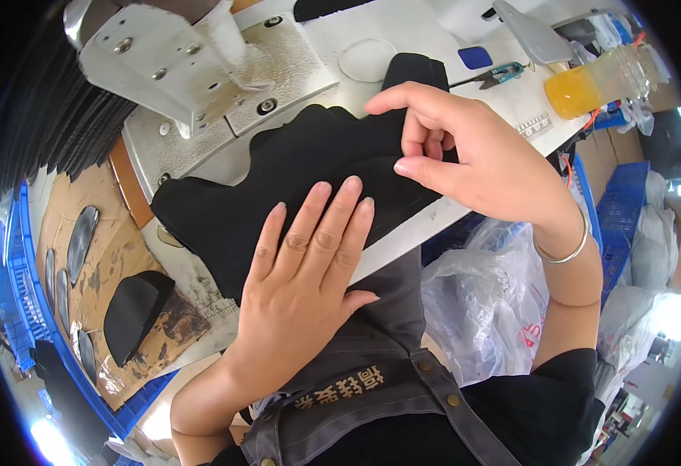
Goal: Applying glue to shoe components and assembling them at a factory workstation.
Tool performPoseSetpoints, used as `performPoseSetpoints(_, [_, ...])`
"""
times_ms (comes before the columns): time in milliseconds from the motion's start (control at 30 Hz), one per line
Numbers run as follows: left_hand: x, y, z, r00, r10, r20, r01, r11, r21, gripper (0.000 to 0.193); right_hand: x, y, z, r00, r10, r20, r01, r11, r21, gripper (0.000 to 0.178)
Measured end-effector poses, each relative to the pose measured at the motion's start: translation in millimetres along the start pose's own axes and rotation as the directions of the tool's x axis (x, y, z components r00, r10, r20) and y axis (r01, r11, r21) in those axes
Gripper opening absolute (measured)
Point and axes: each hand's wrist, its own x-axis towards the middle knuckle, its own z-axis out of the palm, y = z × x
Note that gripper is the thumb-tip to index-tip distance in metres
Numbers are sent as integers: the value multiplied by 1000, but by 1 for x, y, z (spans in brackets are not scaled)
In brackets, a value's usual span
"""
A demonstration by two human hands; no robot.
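A black, curved-edge piece of cut material (294, 155), cloth or thin foam, lies across the machine bed and the table's near edge. My left hand (301, 268) rests flat on its near part, fingers stretched out. Over its right end hovers my right hand (480, 151), index finger and thumb apart and the other fingers curled, with nothing visible between them. Beyond the right hand, a narrower black part (416, 71) sticks out; whether it belongs to the same piece I cannot tell.
A sewing machine head (161, 58) stands at upper left. Small blue-handled snips (502, 74) and a jar of orange liquid (573, 92) are on the right. Left lie a black curved pad (137, 314) and stacked black sheets (53, 101). Clear plastic bags (484, 299) hang below the edge.
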Motion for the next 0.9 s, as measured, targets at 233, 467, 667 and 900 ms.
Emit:
performPoseSetpoints(233, [0,-1,-2,999,25,47,-24,999,-30,84,3,-2,-3,996,-82,-20,84,986,144,40])
performPoseSetpoints(467, [0,-1,-4,998,30,57,-27,999,-45,79,2,5,-3,999,-36,-2,36,991,130,39])
performPoseSetpoints(667, [0,-1,-2,999,22,48,-19,998,-52,74,0,7,3,996,-84,-31,84,996,10,37])
performPoseSetpoints(900, [0,-1,0,999,24,32,-23,1000,-19,72,-6,14,11,960,-246,-135,233,966,-108,35])
